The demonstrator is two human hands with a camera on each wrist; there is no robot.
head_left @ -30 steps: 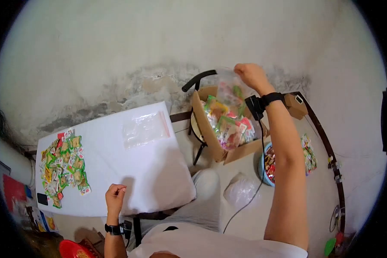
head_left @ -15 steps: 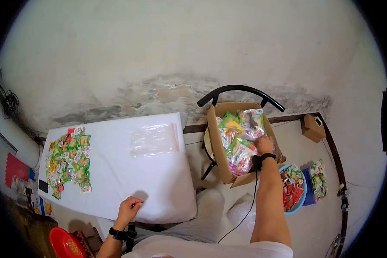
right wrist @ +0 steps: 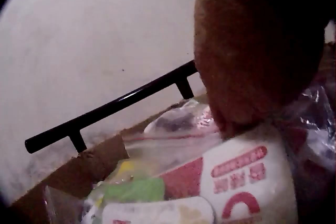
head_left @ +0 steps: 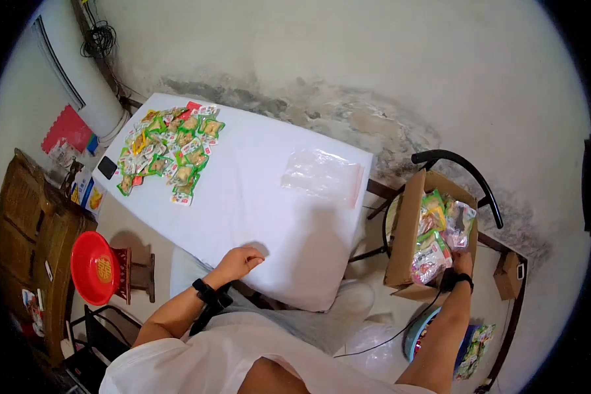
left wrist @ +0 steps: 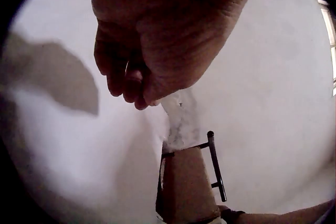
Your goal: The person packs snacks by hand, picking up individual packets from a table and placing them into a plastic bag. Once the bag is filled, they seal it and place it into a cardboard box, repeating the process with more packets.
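My right hand (head_left: pixel 463 264) reaches down into the right side of a cardboard box (head_left: pixel 404 240) filled with clear bags of wrapped snacks (head_left: pixel 433 253). In the right wrist view that hand (right wrist: pixel 252 50) comes down against a bag with red and white packets (right wrist: pixel 241 176); its fingertips are hidden, so I cannot tell whether they grip it. My left hand (head_left: pixel 240 264) hovers at the near edge of the white-covered table (head_left: pixel 256 223), fingers loosely curled, holding nothing. Flat, clear plastic bags (head_left: pixel 322 176) lie on the table's right half.
Small snack packets (head_left: pixel 177 148) are heaped at the table's left end, beside a black phone (head_left: pixel 107 167). The box stands on a chair with a black curved rail (head_left: pixel 466 164). A blue basin (head_left: pixel 414 338) sits below it. A red basin (head_left: pixel 92 266) is on the left.
My right hand has lowered a clear bag of snacks into the box and stays down among the bags. The view has swung left; my left hand remains near the table edge.
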